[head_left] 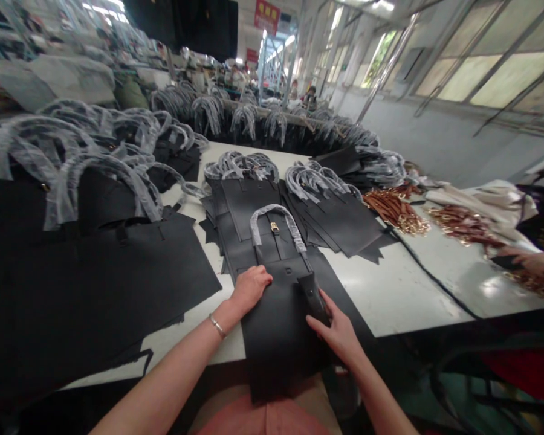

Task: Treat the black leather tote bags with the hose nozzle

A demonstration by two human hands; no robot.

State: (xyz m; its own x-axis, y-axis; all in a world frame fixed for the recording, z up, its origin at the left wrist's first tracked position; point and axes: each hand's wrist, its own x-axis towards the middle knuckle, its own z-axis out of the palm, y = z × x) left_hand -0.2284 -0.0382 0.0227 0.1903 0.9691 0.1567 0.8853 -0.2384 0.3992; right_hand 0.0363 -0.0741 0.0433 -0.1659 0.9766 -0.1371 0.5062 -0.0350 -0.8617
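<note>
A black leather bag panel (281, 320) lies in front of me, hanging over the table's front edge. Its handle (274, 208) is wrapped in clear plastic and arches away from me, around a strap with a gold buckle (274, 228). My left hand (252, 287) rests on the panel's upper left part beside the handle's base, fingers curled. My right hand (338, 326) grips a dark elongated piece (314, 296) between thumb and fingers, at the panel's right side near the other handle base. What this piece is cannot be made out.
Stacked black panels with wrapped handles (340, 217) lie behind, and a large pile (140, 272) stands left. Brown straps with gold clasps (396, 211) lie on the white table (390, 290). Another person's hand (537, 261) is at far right.
</note>
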